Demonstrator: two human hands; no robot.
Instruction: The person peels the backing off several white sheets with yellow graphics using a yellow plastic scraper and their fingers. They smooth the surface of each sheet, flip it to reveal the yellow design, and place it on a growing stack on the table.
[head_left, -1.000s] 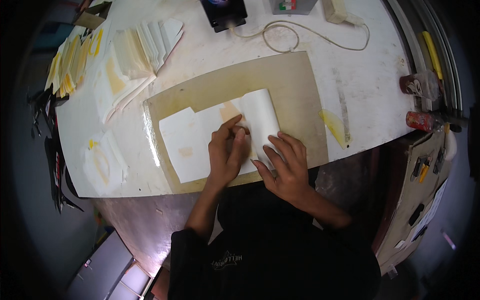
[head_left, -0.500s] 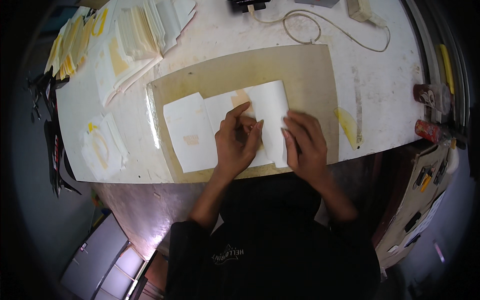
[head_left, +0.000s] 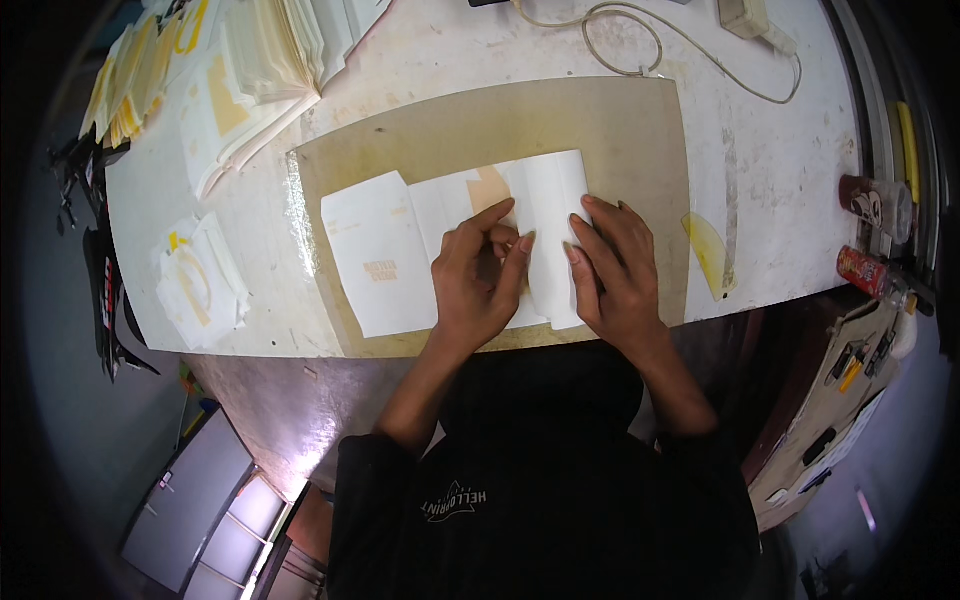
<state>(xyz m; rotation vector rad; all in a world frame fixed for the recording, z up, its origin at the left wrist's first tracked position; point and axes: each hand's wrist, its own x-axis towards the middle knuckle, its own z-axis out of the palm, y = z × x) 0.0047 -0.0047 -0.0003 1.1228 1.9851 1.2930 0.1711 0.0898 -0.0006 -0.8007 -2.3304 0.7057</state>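
A white paper sheet (head_left: 375, 255) with pale orange print lies on a tan board in front of me. Its right part is folded over into a flap (head_left: 550, 210) with a rounded right edge. My left hand (head_left: 478, 265) rests over the middle of the sheet, index finger and thumb apart at the flap's left edge, the other fingers curled under. On the flap's right edge lies my right hand (head_left: 618, 260), its fingers stretched and spread, thumb touching the paper. Both hands are open, and each hides some of the sheet beneath.
The tan board (head_left: 440, 120) lies on a white table. Paper stacks (head_left: 265, 60) stand far left, with a smaller paper pile (head_left: 200, 285) nearer. A yellow curved scraper-like piece (head_left: 706, 258) lies right of the board. A cable (head_left: 700, 50) loops behind. A cup (head_left: 875, 205) and red can (head_left: 862, 270) stand right.
The right hand's fingers have shifted slightly up and settled along the flap's right edge. The left hand has hardly moved. The view has tilted a little.
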